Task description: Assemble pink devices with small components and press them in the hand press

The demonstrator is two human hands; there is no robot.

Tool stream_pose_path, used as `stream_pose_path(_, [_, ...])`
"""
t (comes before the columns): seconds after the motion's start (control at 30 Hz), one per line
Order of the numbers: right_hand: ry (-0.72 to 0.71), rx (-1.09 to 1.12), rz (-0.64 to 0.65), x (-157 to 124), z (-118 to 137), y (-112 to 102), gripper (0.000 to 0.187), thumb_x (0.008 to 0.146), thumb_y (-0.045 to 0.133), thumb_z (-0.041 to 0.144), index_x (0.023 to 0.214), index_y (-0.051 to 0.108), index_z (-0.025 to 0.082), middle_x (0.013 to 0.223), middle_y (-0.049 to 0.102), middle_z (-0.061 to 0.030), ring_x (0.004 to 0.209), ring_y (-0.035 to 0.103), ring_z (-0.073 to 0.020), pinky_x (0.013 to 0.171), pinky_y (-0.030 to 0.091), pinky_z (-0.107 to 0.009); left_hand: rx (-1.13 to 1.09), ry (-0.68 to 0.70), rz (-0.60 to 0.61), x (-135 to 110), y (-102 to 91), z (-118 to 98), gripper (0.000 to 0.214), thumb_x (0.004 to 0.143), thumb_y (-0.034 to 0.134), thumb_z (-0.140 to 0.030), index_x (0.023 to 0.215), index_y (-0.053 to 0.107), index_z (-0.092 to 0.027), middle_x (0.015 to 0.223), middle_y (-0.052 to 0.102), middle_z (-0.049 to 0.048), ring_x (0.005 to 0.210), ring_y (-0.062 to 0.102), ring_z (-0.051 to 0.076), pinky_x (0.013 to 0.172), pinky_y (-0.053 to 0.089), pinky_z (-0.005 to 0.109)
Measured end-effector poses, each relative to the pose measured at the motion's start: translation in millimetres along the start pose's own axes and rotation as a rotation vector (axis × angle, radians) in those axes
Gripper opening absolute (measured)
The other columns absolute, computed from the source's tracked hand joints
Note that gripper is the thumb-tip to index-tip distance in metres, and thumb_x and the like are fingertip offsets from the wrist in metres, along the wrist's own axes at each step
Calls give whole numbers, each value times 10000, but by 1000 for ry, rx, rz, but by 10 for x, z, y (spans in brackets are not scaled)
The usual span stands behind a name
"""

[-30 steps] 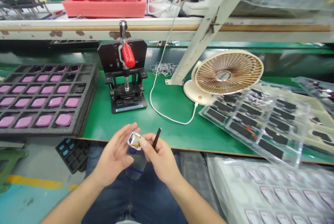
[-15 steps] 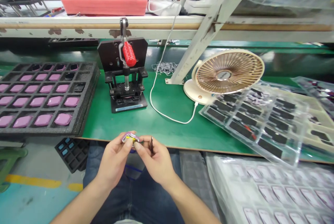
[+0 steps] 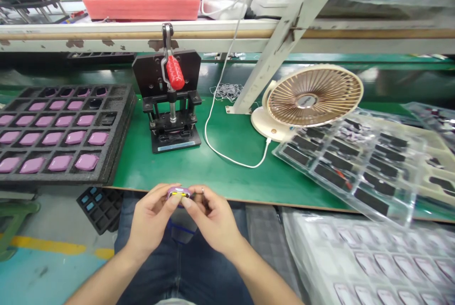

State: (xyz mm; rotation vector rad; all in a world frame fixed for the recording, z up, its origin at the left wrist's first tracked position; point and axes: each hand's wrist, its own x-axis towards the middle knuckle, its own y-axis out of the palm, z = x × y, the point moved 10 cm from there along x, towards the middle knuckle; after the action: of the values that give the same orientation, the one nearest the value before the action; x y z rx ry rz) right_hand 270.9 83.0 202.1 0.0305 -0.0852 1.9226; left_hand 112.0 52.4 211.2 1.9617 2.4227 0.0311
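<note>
Just in front of the bench edge, both hands pinch a small purple casing [image 3: 178, 189] with a yellow strip along its open side. My left hand [image 3: 151, 215] is closed on its left end, thumb on the near face. My right hand [image 3: 213, 215] grips the right end between thumb and forefinger. A slim dark tool [image 3: 203, 192] shows among the right hand's curled fingers; its kind is mostly hidden. Behind the hands stands a black toggle-clamp press [image 3: 172, 120] with a red handle [image 3: 175, 72].
A black foam tray [image 3: 122, 153] of purple casings lies left. A fan [image 3: 313, 98] with a white cable [image 3: 227, 157] stands right, near a clear plastic tray [image 3: 350, 190] of black parts. Lower right, a bagged tray [image 3: 334, 260] holds framed pieces. A slanted post [image 3: 270, 58] rises behind.
The casing has turned slightly in my fingers and sits a little lower. The dark tool in my right hand has swung and shows less. Both hands keep their hold.
</note>
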Motion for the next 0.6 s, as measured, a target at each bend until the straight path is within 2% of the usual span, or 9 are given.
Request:
stream_pose_path(0.2, [-82,7,-43,-36,99,-11,213,1037,721,405,1048,723,192,619,302,102,546,287,-88,548,287,-226,-114,-13,82,7,24,57,144,926,837,-288,1065,857,-257,1013,782,46,956,744,162,880,588,198])
stream_pose_path(0.3, [-111,33,-38,-26,156,36,180,1058,689,378,1088,702,201,638,316,99,546,296,-90,532,281,-222,-241,-31,41,-14,8,195,170,898,863,-254,1068,858,-247,1033,781,54,960,743,170,888,593,219])
stream_pose_path(0.4, [-129,-14,-47,-4,193,35,175,1060,677,371,1098,687,200,649,365,93,544,326,-91,522,292,-218,-329,-101,-19,-59,-7,374,199,906,859,-295,1089,840,-220,1074,786,76,990,754,194,929,603,263])
stream_pose_path(0.5, [-161,-164,-15,35,272,-28,160,1057,672,350,1070,696,192,656,470,74,553,395,-95,542,323,-223,-228,-158,28,-57,-14,365,265,944,816,-352,1175,794,-223,1106,788,86,1024,758,210,954,605,296])
stream_pose_path(0.6, [-157,-327,150,97,339,-32,129,1052,678,322,1065,719,200,780,646,19,640,524,-115,594,380,-229,58,-82,249,28,49,80,422,1002,731,-365,1412,690,-272,1154,769,89,1063,739,226,975,594,339])
